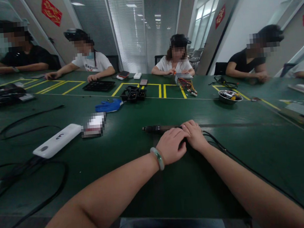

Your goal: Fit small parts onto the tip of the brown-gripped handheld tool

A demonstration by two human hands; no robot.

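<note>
A slim dark electric screwdriver (160,128) lies across the green table with its tip pointing left. My right hand (195,136) is closed round its rear end, where a black cable (224,149) runs off past my forearm. Just left of it, my left hand (172,144) is curled over the tool's body, its fingertips meeting my right hand. A pale green bangle circles my left wrist. My fingers hide most of the rear half of the tool and whatever lies beneath them.
Left on the table (136,185) are a white power bank (58,140) with cables, a phone (93,125) and a blue glove (109,105). Black parts (133,93) lie further back. A metal bowl (230,96) of small items stands right. Several people sit opposite.
</note>
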